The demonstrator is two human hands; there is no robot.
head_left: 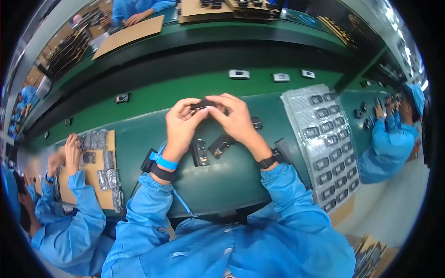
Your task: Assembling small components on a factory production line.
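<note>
Above the green worktable, my left hand (180, 123) and my right hand (235, 118) meet at their fingertips around a small black device housing (204, 104). Both hands are closed on it, thumbs on the near side, and the fingers cover much of it. Below my hands lie two open black housings (200, 153) (221, 147) with parts showing inside. Another small black part (256, 123) rests just beyond my right wrist. My left wrist carries a blue strap (166, 162) with a cord hanging from it.
At right, a clear plastic tray (288, 103) holds rows of black parts. A green conveyor belt (185, 90) runs beyond the table, carrying white devices (238, 74) and a black one (122, 97). Co-workers sit left and right; the left one handles wrapped parts on cardboard (95, 190).
</note>
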